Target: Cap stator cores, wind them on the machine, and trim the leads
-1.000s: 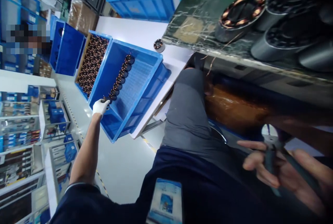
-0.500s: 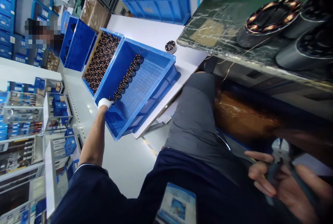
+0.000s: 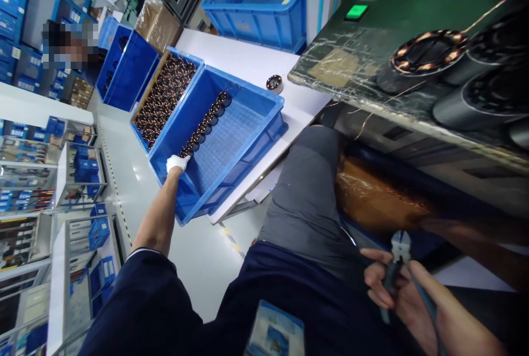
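Observation:
My left hand [image 3: 177, 163], in a white glove, reaches into a blue plastic bin [image 3: 243, 152]. Its fingers are closed at the near end of a row of copper-wound motor stators [image 3: 206, 122], on the last stator [image 3: 184, 153], which the glove partly hides. The row stands along one side of the bin floor. Low at the right, my bare right hand [image 3: 413, 301] grips a pair of cutting pliers [image 3: 400, 259], with the handles spread and the jaws pointing up and away from me.
A second bin [image 3: 142, 144] packed with stators adjoins the first. One stator [image 3: 274, 84] stands on the white table [image 3: 301, 108]. Larger wound stators [image 3: 430, 61] sit on a green machine top [image 3: 326, 64] at the right. A person [image 3: 70, 53] is in the background.
The view has shifted slightly. My left hand has moved a little farther into the bin at the row's end. My right hand has come left and farther into view with the pliers.

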Action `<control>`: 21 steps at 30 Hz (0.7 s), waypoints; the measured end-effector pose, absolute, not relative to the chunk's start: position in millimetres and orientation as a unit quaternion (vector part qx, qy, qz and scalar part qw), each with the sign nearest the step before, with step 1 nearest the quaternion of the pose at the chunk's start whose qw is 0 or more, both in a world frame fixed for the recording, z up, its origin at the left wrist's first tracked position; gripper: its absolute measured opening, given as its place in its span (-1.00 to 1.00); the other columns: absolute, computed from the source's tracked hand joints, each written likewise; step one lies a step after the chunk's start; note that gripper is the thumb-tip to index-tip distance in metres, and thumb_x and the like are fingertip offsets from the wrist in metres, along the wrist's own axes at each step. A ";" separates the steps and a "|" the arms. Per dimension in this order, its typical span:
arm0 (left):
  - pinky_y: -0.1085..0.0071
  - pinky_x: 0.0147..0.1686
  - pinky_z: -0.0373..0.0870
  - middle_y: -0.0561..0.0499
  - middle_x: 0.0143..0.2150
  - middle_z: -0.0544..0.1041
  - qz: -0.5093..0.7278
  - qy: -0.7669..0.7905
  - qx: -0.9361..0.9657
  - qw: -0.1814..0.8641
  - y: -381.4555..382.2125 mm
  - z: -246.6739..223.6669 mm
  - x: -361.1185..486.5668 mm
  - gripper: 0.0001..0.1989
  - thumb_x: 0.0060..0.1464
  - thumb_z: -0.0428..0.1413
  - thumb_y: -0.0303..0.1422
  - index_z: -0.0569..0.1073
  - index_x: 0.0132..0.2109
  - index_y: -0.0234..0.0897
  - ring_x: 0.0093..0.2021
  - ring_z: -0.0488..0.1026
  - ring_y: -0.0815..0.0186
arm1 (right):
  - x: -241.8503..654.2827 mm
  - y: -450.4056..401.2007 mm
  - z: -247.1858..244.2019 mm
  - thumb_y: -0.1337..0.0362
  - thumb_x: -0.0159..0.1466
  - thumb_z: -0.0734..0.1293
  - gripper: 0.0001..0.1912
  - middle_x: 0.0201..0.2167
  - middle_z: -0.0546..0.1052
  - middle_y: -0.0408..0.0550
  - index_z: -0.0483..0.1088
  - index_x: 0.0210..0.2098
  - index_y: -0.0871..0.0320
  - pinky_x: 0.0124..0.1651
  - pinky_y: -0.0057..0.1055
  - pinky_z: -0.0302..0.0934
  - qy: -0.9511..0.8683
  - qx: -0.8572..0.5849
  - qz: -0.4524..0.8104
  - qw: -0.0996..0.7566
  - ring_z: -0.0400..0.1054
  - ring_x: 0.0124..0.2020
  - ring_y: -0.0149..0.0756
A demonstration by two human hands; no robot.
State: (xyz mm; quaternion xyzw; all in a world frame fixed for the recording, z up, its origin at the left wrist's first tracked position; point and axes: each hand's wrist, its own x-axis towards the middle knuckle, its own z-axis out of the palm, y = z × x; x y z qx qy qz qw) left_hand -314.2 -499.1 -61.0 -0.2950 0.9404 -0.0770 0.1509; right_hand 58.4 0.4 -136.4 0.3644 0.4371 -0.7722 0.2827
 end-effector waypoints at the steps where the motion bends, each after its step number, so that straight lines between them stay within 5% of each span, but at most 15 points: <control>1: -0.03 0.23 0.71 -0.24 0.31 0.63 -0.073 0.942 -0.293 0.145 -495.5 -58.1 -312.1 -0.53 0.48 0.35 -0.13 0.58 0.33 -0.32 0.23 0.66 0.02 | 55.8 -2.6 -132.6 -0.43 0.26 0.39 -0.50 -0.22 0.52 0.20 0.74 -0.08 -0.35 -0.11 0.46 0.43 0.432 0.371 -0.773 0.281 0.35 -0.36 0.24; 5: 0.01 0.18 0.72 -0.21 0.26 0.65 -0.022 0.974 -0.202 0.099 -470.7 -30.7 -309.2 -0.56 0.49 0.34 -0.11 0.59 0.29 -0.31 0.17 0.68 0.05 | 50.1 -7.9 -120.2 -0.41 0.29 0.41 -0.53 -0.23 0.56 0.12 0.75 -0.05 -0.36 -0.12 0.37 0.44 0.452 0.353 -0.776 0.263 0.37 -0.33 0.22; 9: 0.03 0.23 0.64 -0.10 0.07 0.71 0.101 0.994 0.009 0.029 -409.5 7.0 -319.8 -0.53 0.48 0.29 0.05 0.64 0.14 -0.29 0.12 0.68 0.11 | 46.6 -9.4 -108.4 -0.31 0.39 0.48 -0.48 -0.24 0.60 -0.01 0.68 0.09 -0.11 -0.15 0.02 0.44 0.462 0.338 -0.790 0.220 0.38 -0.32 -0.01; 14: 0.01 0.59 0.35 -0.18 0.50 0.58 0.263 0.910 0.321 -0.013 -263.6 19.0 -323.4 -0.24 0.35 0.32 0.25 0.54 0.41 -0.18 0.54 0.48 -0.05 | 38.3 -19.6 -106.9 -0.17 0.37 0.55 -0.39 -0.23 0.62 -0.10 0.56 0.28 -0.01 -0.16 -0.29 0.32 0.460 0.363 -0.792 0.169 0.39 -0.28 -0.20; 17: -0.07 0.60 0.34 -0.29 0.53 0.53 0.296 0.821 0.488 -0.004 -170.5 -0.1 -325.3 -0.39 0.49 0.26 0.07 0.52 0.43 -0.21 0.62 0.40 -0.10 | 37.0 -26.5 -105.4 -0.06 0.29 0.51 -0.35 -0.22 0.62 -0.09 0.55 0.31 0.03 -0.17 -0.31 0.31 0.487 0.357 -0.782 0.153 0.39 -0.26 -0.20; 21: -0.06 0.44 0.51 -0.23 0.22 0.71 0.322 0.826 0.462 -0.013 -105.3 -34.0 -336.6 -0.73 0.34 0.42 -0.20 0.60 0.03 -0.21 0.37 0.62 -0.11 | 43.3 -26.3 -94.6 0.00 0.30 0.44 -0.34 -0.17 0.63 -0.05 0.58 0.34 0.07 -0.15 -0.31 0.30 0.525 0.340 -0.769 0.133 0.36 -0.24 -0.22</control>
